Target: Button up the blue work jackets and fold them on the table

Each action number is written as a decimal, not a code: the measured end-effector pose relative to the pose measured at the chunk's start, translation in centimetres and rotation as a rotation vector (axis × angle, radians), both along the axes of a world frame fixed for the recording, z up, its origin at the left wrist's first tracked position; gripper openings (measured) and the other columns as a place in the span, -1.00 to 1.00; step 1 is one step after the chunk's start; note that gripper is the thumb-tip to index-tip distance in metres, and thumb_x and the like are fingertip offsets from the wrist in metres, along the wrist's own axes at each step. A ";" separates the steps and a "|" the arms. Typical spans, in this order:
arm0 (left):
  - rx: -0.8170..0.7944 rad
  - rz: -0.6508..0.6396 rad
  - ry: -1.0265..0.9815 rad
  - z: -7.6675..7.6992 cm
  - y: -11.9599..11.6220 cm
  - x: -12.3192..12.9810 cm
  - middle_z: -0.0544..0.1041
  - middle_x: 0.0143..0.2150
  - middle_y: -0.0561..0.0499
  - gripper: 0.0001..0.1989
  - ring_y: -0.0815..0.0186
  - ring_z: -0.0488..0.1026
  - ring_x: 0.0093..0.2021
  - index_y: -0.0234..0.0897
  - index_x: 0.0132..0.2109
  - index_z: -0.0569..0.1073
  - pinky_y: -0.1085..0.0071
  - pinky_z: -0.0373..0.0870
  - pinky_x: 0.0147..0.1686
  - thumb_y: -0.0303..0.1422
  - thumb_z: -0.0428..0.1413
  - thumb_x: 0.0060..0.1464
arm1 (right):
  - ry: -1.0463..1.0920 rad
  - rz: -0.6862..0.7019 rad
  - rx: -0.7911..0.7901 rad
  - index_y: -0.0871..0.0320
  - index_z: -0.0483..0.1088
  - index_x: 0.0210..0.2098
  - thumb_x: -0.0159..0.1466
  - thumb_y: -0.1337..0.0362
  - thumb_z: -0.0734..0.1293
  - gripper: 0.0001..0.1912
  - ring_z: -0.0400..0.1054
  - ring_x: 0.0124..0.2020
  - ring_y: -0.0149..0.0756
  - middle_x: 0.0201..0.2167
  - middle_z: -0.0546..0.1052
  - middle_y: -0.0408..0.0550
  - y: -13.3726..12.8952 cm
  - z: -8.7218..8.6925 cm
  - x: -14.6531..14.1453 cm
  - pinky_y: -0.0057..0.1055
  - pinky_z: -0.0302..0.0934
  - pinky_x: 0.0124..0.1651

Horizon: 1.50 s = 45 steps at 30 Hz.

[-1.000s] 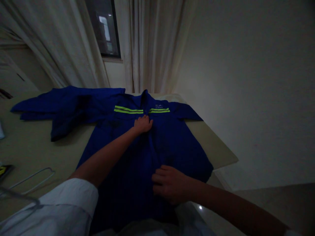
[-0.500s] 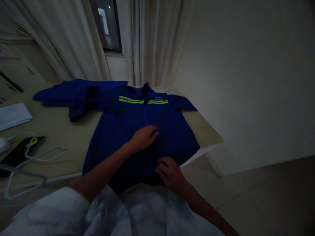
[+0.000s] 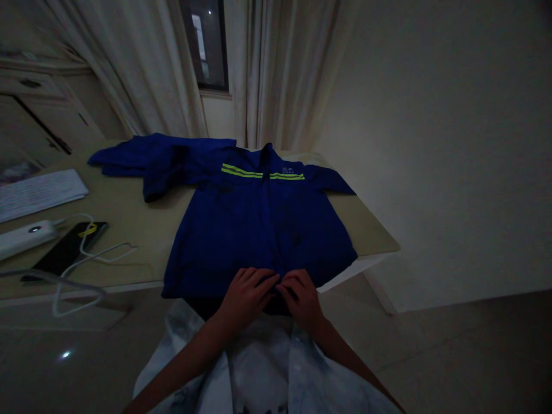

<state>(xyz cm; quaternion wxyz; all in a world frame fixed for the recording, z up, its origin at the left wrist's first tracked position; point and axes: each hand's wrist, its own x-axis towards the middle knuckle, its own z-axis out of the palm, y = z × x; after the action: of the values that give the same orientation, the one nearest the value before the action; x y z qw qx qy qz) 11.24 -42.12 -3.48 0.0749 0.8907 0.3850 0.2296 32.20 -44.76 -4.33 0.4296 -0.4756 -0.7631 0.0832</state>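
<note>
"What could go wrong on the left?"

"The white cable [image 3: 54, 305] loops around the front edge of the table [image 3: 142, 227]; a snag there could drag the phone [image 3: 62, 253] it crosses."

"And the blue jacket [image 3: 263, 224]?"

"Spread on the table, hem just over the near edge. A hard tug there could slide it off. The collar points away, toward the curtains [image 3: 271, 75], the body's long axis running hem to collar."

"The hands?"

"Left hand [image 3: 248, 290], then right hand [image 3: 302, 296], close together at mid-hem, fingers bent; whether either pinches cloth, I can't tell."
</note>
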 end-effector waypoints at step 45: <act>0.323 -0.019 -0.183 -1.2 0.1 1.1 0.64 0.00 -0.02 -0.92 0.25 0.51 -0.13 -0.22 -0.07 0.51 0.25 0.33 -0.14 -0.39 0.12 0.38 | 0.068 0.014 0.134 0.10 0.52 -0.12 0.49 0.30 0.31 -0.88 0.57 -0.20 -0.27 -0.22 0.63 -0.03 0.2 0.3 0.5 -0.34 0.49 -0.11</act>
<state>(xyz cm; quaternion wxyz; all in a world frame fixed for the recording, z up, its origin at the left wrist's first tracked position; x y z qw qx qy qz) 12.32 -42.03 -4.66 -0.0322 0.8702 0.3263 0.3678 32.73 -44.53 -4.03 0.4854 -0.4375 -0.7553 0.0509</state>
